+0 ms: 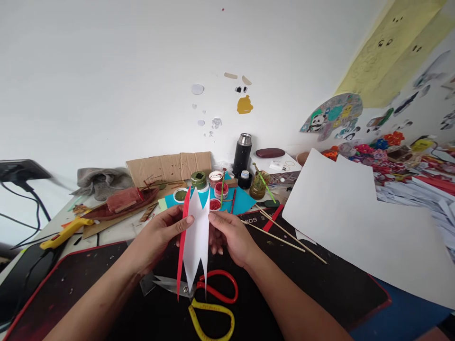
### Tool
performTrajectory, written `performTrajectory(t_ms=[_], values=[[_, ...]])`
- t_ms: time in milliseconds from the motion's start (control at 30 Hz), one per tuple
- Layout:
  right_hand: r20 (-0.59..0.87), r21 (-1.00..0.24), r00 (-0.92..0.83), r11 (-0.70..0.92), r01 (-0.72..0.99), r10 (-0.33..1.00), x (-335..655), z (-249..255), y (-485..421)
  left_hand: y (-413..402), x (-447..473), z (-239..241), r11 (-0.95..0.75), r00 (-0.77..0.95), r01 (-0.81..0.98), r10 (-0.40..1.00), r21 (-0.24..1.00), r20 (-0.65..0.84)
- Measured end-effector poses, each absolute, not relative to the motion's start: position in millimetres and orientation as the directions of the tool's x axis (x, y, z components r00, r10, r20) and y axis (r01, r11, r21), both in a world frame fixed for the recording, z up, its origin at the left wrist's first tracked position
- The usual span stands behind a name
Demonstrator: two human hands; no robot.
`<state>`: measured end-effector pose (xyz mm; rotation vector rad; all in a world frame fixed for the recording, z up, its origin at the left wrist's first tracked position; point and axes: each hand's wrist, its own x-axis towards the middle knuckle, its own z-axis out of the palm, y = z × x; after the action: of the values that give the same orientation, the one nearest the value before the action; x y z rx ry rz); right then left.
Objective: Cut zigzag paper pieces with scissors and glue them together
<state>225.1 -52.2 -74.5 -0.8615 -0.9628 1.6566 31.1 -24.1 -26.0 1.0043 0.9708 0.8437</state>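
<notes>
Between my hands is a pleated piece of paper (196,234), white on the inner face and red along its left folds, with pointed ends at top and bottom. My left hand (169,229) pinches the stacked red folds, thumb in front. On the other side, my right hand (227,232) grips the right edge of the white panel between thumb and fingers. Just below the paper lie scissors (213,303) with one red and one yellow handle, their blades partly hidden behind the paper's lower points.
A black mat (284,279) covers the work area. Wooden sticks (284,232) and a large white sheet (341,218) lie to the right. Open paint jars (199,179) and a black thermos (242,154) stand behind. At left are a yellow glue gun (66,233) and a model boat (122,202).
</notes>
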Motion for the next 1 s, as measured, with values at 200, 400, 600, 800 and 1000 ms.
performTrajectory(t_ms=[200,400,600,800,1000], values=[[-0.096,-0.903,-0.239,-0.186,-0.388,0.966,225.4,-74.9,-52.7,-24.3,30.0,-25.2,0.315,0.327,-0.103,0.907,0.944,-0.267],[-0.113,-0.909,-0.214,-0.188,-0.372,0.97,225.7,-75.3,-52.3,-23.8,30.3,-26.8,0.307,0.322,-0.114,0.911,0.945,-0.258],[-0.12,-0.906,-0.186,-0.184,-0.382,0.975,226.1,-76.6,-51.3,-23.0,30.8,-25.6,0.326,0.324,-0.131,0.907,0.936,-0.27],[-0.122,-0.9,-0.195,-0.192,-0.392,0.973,226.3,-75.9,-50.2,-22.5,29.3,-25.9,0.331,0.309,-0.131,0.91,0.935,-0.278],[-0.14,-0.903,-0.196,-0.206,-0.376,0.97,227.0,-75.4,-49.7,-22.5,27.3,-31.2,0.294,0.328,-0.099,0.912,0.951,-0.247]])
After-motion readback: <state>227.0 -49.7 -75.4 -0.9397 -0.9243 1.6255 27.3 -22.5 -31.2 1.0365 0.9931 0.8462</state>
